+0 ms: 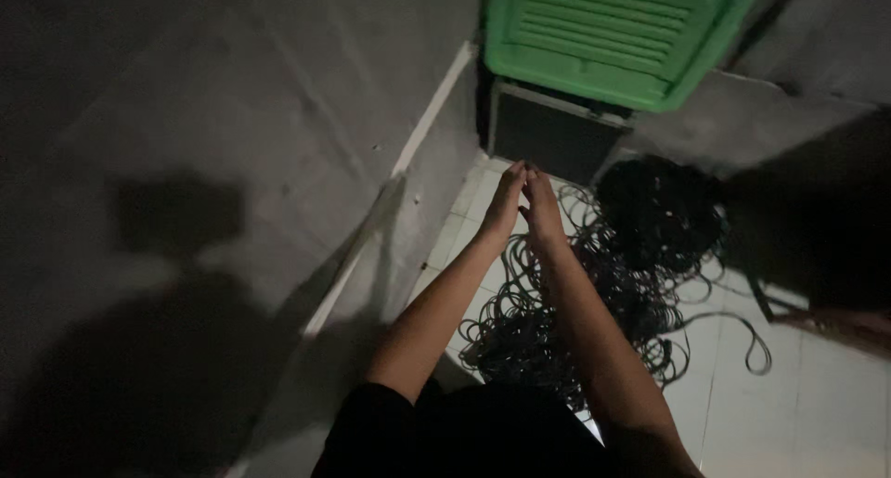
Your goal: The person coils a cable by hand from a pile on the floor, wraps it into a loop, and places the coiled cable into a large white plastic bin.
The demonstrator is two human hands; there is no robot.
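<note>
So here we've got both arms stretched out in front of us, left hand [504,204] and right hand [541,209] pressed together at the fingertips, palms nearly touching. It's dim, so we honestly can't tell whether a strand is pinched between them or whether the fingers are just closed on nothing.

The thing nearest the hands is the big tangle of black wire [594,292] sprawled over the white tiled floor [817,404] — it lies below and to the right of the hands, stretching from near our lap up toward a denser clump at the far right. The right hand sits closer to the bulk of it; the left is more over bare tile (and closer to the grey wall [232,116]).

Straight ahead of the fingertips there's a green slatted plastic panel [613,32] resting on a dark box [552,135]. A loose loop of wire trails off at the right.
</note>
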